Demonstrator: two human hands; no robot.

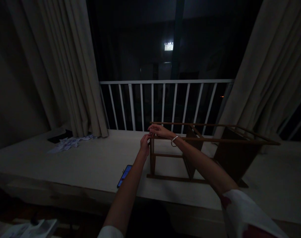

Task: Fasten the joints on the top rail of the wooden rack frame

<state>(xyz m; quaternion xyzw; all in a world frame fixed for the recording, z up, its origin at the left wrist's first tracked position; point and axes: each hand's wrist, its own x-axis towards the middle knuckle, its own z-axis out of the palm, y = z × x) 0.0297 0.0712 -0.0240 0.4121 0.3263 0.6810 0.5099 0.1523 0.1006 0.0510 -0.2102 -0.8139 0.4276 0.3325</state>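
A brown wooden shelf rack point(212, 140) lies on its side on the white window ledge point(95, 165). Both hands meet at its upper left corner. My left hand point(144, 145) is closed at the corner post, its fingertips against the wood. My right hand point(161, 131), with a silver bangle on the wrist, reaches over the top rail from the right. Its fingers are bent together at the end of the rail, and whatever small thing may be between them is too dark to make out.
A phone point(125, 176) with a lit screen lies near the ledge's front edge, partly behind my left forearm. Crumpled papers point(69, 144) sit by the left curtain point(73, 66). A white railing point(165, 81) runs along the dark window. A white object point(32, 228) is low at left.
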